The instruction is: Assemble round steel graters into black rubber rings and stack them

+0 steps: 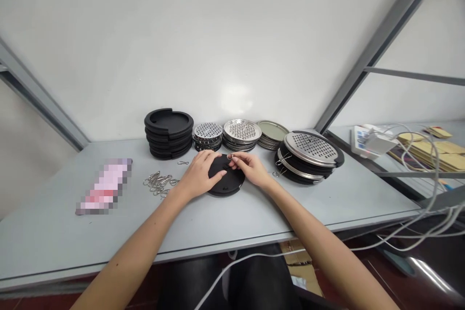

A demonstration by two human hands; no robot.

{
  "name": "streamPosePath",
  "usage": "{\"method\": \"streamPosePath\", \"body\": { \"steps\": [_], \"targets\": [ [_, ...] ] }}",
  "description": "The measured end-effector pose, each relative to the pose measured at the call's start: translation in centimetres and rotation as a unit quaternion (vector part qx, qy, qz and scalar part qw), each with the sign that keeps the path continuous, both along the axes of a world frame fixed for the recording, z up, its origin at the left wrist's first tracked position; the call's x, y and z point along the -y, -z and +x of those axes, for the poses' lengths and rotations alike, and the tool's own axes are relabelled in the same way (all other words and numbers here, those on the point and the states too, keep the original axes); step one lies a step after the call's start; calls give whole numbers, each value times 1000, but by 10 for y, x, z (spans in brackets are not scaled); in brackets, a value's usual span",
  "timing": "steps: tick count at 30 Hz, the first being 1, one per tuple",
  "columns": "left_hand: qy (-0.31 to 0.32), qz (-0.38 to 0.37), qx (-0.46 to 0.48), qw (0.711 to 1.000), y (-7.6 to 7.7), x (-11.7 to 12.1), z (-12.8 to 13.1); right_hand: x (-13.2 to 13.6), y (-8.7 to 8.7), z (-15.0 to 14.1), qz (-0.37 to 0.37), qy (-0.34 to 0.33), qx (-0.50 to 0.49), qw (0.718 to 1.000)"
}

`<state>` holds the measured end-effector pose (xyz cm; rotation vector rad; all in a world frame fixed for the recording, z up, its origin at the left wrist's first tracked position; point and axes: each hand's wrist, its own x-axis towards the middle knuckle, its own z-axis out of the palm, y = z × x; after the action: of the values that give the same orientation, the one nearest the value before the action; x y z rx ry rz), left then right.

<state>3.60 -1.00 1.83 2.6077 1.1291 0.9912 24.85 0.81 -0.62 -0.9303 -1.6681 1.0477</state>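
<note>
A black round base [228,183] lies flat on the table in front of me. My left hand [201,173] holds it by the left edge, the thumb resting on top and the fingers curved over the far rim. Between the thumb and fingertips of my right hand [250,167] is a small metal wire clip [230,157], pinched over the far part of the base. Part of the clip is hidden by the fingers. A loose pile of similar wire clips [158,182] lies left of my left hand, and a single clip [183,162] sits behind the pile.
Along the wall stand stacked black rings [169,143], small grater discs [208,131], wider grater discs [242,131] and plain metal discs [273,131]. Assembled graters [312,155] are stacked at right. A blurred pink item [105,186] lies left. White cables [434,174] hang at right.
</note>
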Motion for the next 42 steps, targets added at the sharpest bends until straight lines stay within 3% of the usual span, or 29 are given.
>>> {"method": "streamPosePath", "body": {
  "steps": [8, 15, 32, 38, 42],
  "targets": [
    [5, -70, -95, 993, 10, 5, 1, -5, -4, 4, -71, -8, -42, 997],
    [10, -79, -110, 991, 15, 4, 0, -3, -7, 5, -104, 8, -85, 991],
    [45, -106, -134, 984, 2, 3, -10, -2, -12, 7, -164, -11, -144, 976],
    [42, -110, -125, 985, 4, 3, -11, -3, -18, 7, -259, 62, -187, 946],
    [44, -104, -109, 988, 5, 3, -12, -5, -19, 8, -271, 93, -207, 935]
  ]
}}
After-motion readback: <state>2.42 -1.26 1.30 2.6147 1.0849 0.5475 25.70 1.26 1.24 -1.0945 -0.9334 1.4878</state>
